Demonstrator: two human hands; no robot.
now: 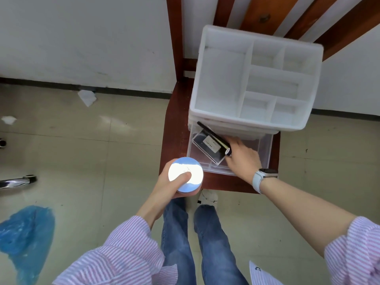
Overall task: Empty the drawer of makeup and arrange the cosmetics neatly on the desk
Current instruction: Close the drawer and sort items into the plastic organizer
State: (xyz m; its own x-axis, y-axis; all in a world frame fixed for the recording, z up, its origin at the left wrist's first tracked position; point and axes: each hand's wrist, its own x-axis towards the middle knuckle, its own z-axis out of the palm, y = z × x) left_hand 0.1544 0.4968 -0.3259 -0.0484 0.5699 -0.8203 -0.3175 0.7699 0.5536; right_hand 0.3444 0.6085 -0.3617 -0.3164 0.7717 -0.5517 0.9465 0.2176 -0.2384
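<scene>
Two hands work here. Nearest, the left hand has its fingers wrapped round one round, shiny white-lidded jar, thumb pressed on the lid. At two o'clock from it, the right hand pinches one flat black compact tilted inside the clear plastic drawer. Beyond, at twelve o'clock, one white plastic compartmented organiser tray tops the drawer unit on a brown wooden chair.

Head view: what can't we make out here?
- Desk: not in view, beyond the frame.
- Back of the open drawer: hidden under the white organizer.
- Label on the black case: too small to read.
- Round compact in the left hand: lid washed out by glare.
- Right hand grip: fingertips hidden behind the case.
</scene>
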